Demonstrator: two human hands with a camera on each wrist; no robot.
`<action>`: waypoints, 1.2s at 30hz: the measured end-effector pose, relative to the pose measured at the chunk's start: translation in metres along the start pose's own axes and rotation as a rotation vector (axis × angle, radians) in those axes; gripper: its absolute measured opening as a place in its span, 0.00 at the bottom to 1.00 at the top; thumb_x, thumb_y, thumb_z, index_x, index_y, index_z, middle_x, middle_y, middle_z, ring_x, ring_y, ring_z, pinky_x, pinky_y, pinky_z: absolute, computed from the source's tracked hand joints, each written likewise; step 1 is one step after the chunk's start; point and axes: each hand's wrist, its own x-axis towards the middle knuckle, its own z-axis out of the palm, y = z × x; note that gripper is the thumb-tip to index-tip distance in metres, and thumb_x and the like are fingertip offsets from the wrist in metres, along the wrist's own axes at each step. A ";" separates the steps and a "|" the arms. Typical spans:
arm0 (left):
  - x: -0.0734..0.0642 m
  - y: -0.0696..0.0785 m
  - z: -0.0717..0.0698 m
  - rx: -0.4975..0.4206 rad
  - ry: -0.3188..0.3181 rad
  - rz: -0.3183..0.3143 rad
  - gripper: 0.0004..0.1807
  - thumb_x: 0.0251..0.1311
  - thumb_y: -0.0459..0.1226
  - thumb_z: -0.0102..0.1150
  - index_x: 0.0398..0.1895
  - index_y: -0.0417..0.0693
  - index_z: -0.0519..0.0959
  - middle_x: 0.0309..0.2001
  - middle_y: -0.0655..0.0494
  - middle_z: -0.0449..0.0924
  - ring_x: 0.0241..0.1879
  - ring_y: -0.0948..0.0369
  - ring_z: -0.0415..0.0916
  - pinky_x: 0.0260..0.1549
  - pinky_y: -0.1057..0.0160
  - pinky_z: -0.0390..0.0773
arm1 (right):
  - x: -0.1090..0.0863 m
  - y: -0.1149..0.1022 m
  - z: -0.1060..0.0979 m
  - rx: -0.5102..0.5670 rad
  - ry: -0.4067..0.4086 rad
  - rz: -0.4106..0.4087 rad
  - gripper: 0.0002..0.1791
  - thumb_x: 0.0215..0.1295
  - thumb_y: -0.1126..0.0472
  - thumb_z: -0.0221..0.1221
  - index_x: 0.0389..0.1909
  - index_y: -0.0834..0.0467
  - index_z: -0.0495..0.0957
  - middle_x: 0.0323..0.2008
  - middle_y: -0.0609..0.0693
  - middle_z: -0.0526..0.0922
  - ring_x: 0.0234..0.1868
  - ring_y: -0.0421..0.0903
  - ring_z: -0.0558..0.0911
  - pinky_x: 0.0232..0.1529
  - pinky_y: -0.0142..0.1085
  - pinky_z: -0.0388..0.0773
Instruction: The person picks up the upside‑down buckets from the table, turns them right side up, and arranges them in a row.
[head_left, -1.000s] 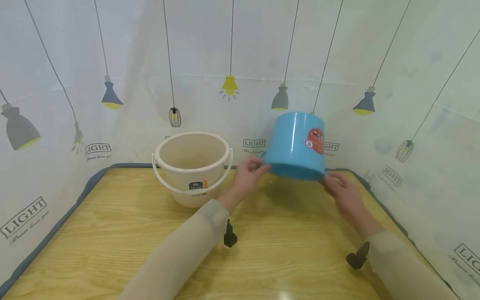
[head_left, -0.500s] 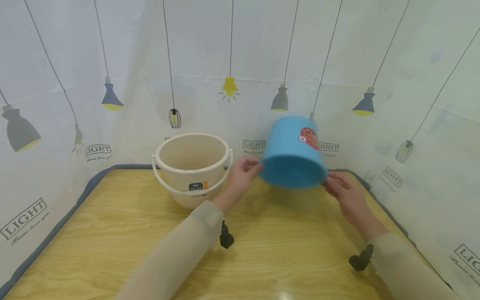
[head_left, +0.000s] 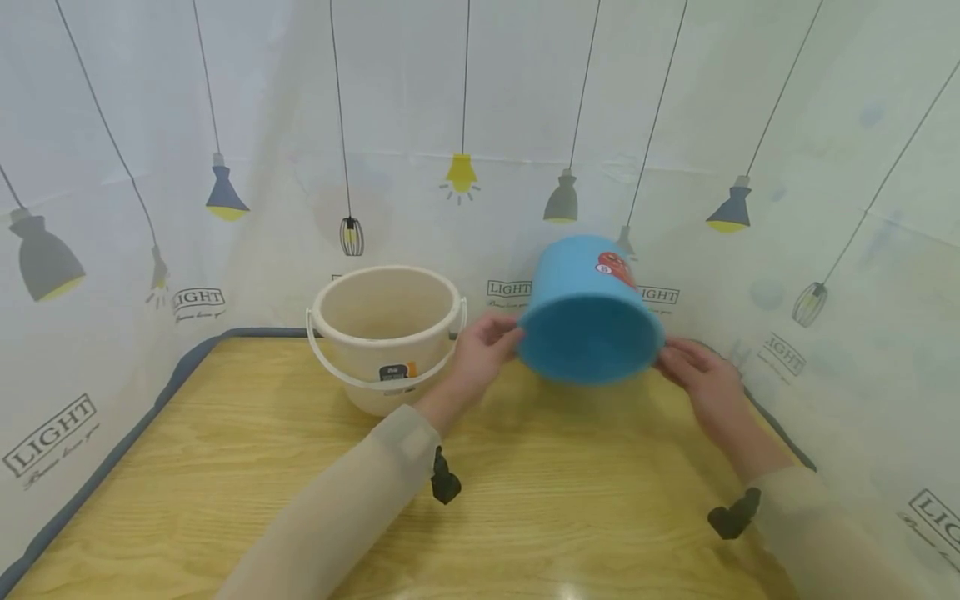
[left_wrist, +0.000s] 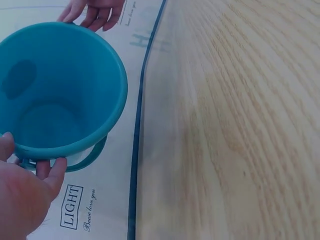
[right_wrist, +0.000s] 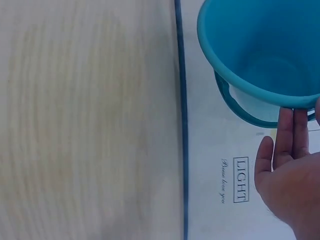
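A blue bucket [head_left: 581,275] with a red sticker is held up above the table, tipped so its mouth faces down and toward me. My left hand [head_left: 483,350] pinches its rim at the left, beside the handle joint; in the left wrist view the thumb and fingers [left_wrist: 58,170] lie on either side of that edge. My right hand [head_left: 701,375] grips the rim at the right, its fingers [right_wrist: 285,132] under the edge in the right wrist view. The inside of the bucket [left_wrist: 55,95] looks bare. Its handle [right_wrist: 240,107] hangs behind the wall.
Left of the blue bucket, a cream bucket [head_left: 386,358] stands upright on the wooden table [head_left: 225,467], its handle hanging down in front. A white curtain [head_left: 405,100] printed with lamps surrounds the table behind its blue-edged border.
Between my hands the blue bucket has tilted further, its mouth swinging up toward me and its base leaning back. My right hand has shifted slightly right. The cream bucket stays put.
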 end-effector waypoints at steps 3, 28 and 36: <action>-0.002 0.004 0.001 0.003 -0.014 -0.008 0.13 0.76 0.32 0.65 0.60 0.40 0.83 0.62 0.43 0.87 0.60 0.53 0.86 0.62 0.54 0.90 | 0.001 -0.004 -0.006 -0.042 -0.003 0.001 0.31 0.83 0.40 0.58 0.78 0.50 0.74 0.56 0.28 0.89 0.57 0.25 0.86 0.59 0.21 0.82; -0.014 0.026 -0.017 0.126 -0.228 0.020 0.34 0.75 0.28 0.62 0.80 0.65 0.74 0.80 0.64 0.73 0.77 0.52 0.76 0.74 0.52 0.80 | -0.002 -0.023 -0.014 -0.202 -0.092 -0.095 0.32 0.83 0.47 0.62 0.83 0.43 0.70 0.56 0.49 0.93 0.52 0.35 0.90 0.57 0.26 0.84; -0.013 0.030 -0.023 0.219 -0.332 0.059 0.42 0.72 0.24 0.64 0.84 0.65 0.69 0.83 0.55 0.69 0.66 0.40 0.81 0.67 0.53 0.86 | -0.002 -0.023 -0.020 -0.232 -0.137 -0.126 0.33 0.83 0.52 0.63 0.84 0.46 0.67 0.57 0.54 0.92 0.51 0.35 0.91 0.55 0.24 0.83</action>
